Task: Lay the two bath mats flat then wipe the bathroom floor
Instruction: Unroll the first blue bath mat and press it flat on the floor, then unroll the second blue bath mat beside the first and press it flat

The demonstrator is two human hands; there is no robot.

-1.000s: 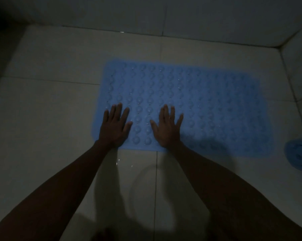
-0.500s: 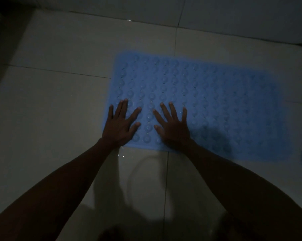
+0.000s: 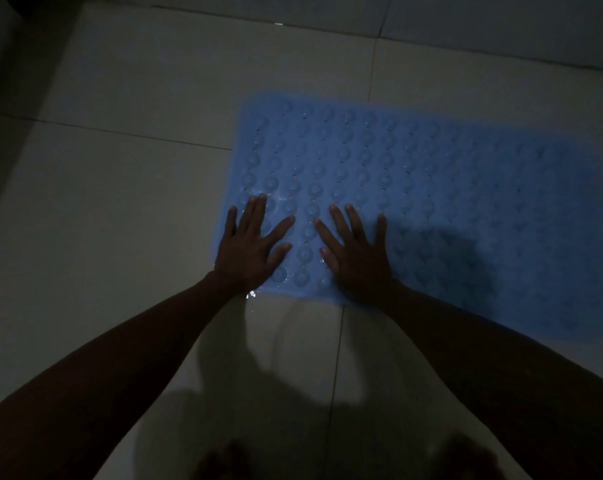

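Blue, bumpy rubber: one bath mat [image 3: 431, 188] is lying flat on the pale tiled floor [image 3: 127, 202], its upper face covered in rows of round suction cups; its long axis is running left to right across the view, tilting slightly so that the right end is sitting nearer the viewer than the left; its far long edge is lying near the foot of the wall [image 3: 501, 26], apart from it; its right end is fading into shadow, so the outline there is hard to tell.

Left hand [image 3: 248, 251]: palm down, fingers straight and spread wide, pressing on the mat's near left corner; the heel of the hand is sitting at the near edge.

Right hand [image 3: 355, 258]: palm down, fingers likewise straight and fanned out, pressing on the mat just beside the left hand, along the same near edge; holding nothing.

Small glints of water are showing on the cups between the hands and on the floor at the near edge.

Both forearms are reaching in from the lower corners; their shadows are falling on the tiles below.
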